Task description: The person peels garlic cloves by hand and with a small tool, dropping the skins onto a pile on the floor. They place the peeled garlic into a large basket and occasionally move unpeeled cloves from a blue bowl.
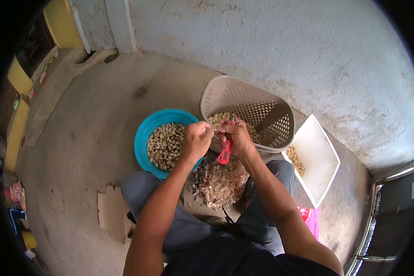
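My right hand (237,138) is closed around a red-handled knife (224,154), its handle pointing down toward me and a short metal part showing above the fingers. Close beside it, my left hand (198,141) is in a pinch, fingertips meeting those of the right hand. A small pale piece, seemingly a garlic clove (215,125), shows between the fingertips. Both hands are over the near rim of a beige perforated basket (280,108), which holds pale peeled cloves (252,133). Left of them, a turquoise basin (142,133) contains many unpeeled cloves (165,145).
Papery skins (223,184) lie heaped on the floor between my knees. Right of the basket, a white box (319,156) holds more pale cloves. Flattened cardboard (112,214) rests by my left leg. A rough wall (285,46) rises behind the basket.
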Tool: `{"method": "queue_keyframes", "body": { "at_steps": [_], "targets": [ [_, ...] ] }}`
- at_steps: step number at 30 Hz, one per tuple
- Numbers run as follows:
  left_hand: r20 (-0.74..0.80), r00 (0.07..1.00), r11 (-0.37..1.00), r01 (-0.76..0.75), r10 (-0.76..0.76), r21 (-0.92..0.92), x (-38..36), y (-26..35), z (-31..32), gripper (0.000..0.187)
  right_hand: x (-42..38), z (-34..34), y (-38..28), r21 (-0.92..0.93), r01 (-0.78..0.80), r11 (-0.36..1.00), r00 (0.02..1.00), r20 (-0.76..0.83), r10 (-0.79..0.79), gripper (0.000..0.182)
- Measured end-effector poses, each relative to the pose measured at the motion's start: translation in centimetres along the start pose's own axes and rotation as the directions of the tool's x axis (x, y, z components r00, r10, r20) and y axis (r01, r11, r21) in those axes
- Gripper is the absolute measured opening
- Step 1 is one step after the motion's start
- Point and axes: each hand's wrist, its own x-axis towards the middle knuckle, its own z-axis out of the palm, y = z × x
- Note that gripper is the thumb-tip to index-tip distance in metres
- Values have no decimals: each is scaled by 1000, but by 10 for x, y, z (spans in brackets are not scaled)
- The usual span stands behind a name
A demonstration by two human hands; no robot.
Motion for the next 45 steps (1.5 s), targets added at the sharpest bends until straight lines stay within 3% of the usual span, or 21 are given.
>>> {"method": "queue_keyframes", "body": {
  "at_steps": [5, 7, 11, 14, 17, 20, 23, 26, 29, 32, 36, 38, 41, 45],
  "targets": [
    [-10, 997, 997, -74, 74, 4, 1, -7, 0, 17, 3, -1, 4, 73, -66, 995, 996, 64, 62, 6],
    [-14, 999, 997, -38, 38, -60, 0, -4, 0, 18, 9, -7, 9, 181, -138, 974, 988, 97, 122, 7],
    [-8, 995, 976, 95, -98, -198, 5, -12, 1, 17, 15, -7, 15, 162, -158, 974, 983, 116, 140, 10],
    [-10, 976, 931, 203, -216, -305, 6, -10, 2, 16, 8, 6, 21, -87, 113, 990, 994, 0, -113, 12],
    [-3, 962, 907, 255, -272, -334, 7, -8, 3, 15, 20, -9, 32, -545, 371, 752, 920, 110, -375, 14],
    [29, 949, 874, 301, -315, -382, 6, -3, 1, 14, 19, -15, 22, -627, 388, 676, 920, 213, -330, 18],
    [78, 937, 828, 337, -340, -449, 6, -3, 1, 12, 5, -9, 1, -475, 112, 873, 990, 131, -56, 24],
    [127, 929, 757, 359, -349, -546, 7, -3, -1, 11, 15, -28, 11, -227, -115, 967, 975, 160, 154, 30],
    [177, 920, 673, 377, -349, -636, 8, -1, -4, 10, 11, -17, 12, 95, -169, 981, 978, 139, 155, 33],
    [213, 921, 617, 379, -327, -690, 9, -1, -6, 8, 16, -25, 24, 232, -253, 939, 952, 232, 199, 31],
    [185, 927, 643, 361, -327, -675, 8, -1, -6, 7, 7, -14, 18, 64, -130, 989, 977, 178, 117, 30],
    [152, 939, 739, 338, -309, -582, 7, 1, -7, 6, 2, -7, 9, -72, -7, 997, 985, 173, 20, 28],
    [146, 942, 791, 333, -303, -513, 5, 4, -4, 6, 5, -9, 4, -80, 14, 997, 993, 118, -5, 23],
    [169, 943, 792, 334, -288, -512, 4, 3, -1, 6, 7, -18, -1, -10, -57, 998, 984, 167, 58, 24]
  ]
}}
